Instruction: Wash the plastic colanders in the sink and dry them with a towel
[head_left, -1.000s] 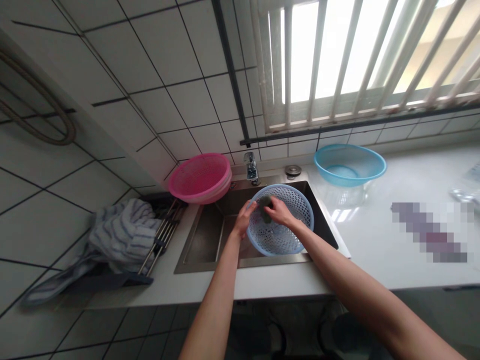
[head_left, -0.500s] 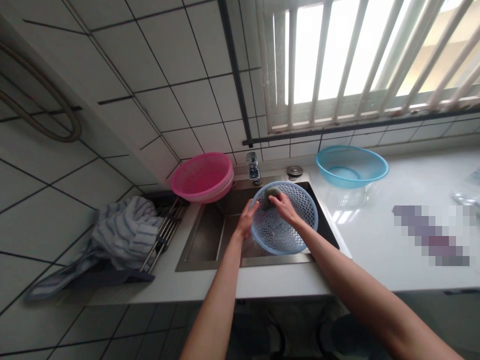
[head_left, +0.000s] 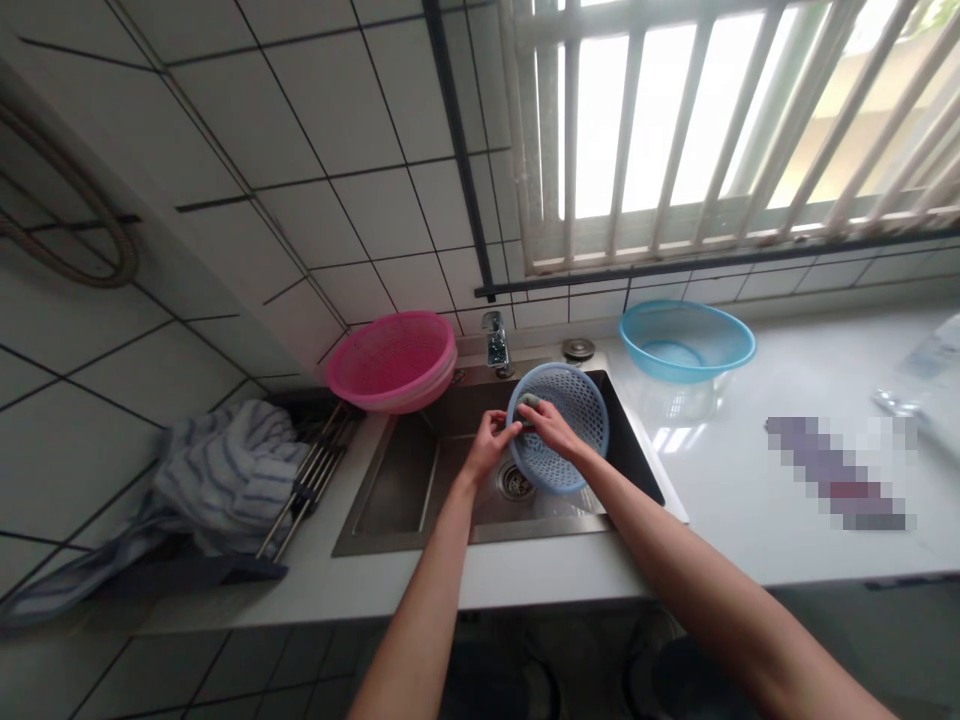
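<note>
Over the steel sink [head_left: 409,470] I hold a blue perforated plastic basket [head_left: 566,425], tilted so its inside faces me. My left hand [head_left: 489,445] grips the basket's left rim with closed fingers. My right hand [head_left: 547,425] is closed on a dark green scouring pad [head_left: 529,403], pressed against the inside of the basket near its upper left rim. The sink drain [head_left: 514,481] shows just below the basket.
A pink basket [head_left: 390,360] sits at the sink's back left, a tap [head_left: 496,342] behind the sink, and a light blue basin [head_left: 686,340] on the white counter [head_left: 750,470] to the right. A striped cloth [head_left: 225,470] lies on a metal rack at left.
The basket has tilted further upright and sunk a little lower into the sink, uncovering the drain. My right hand with the pad has stayed near the upper left rim.
</note>
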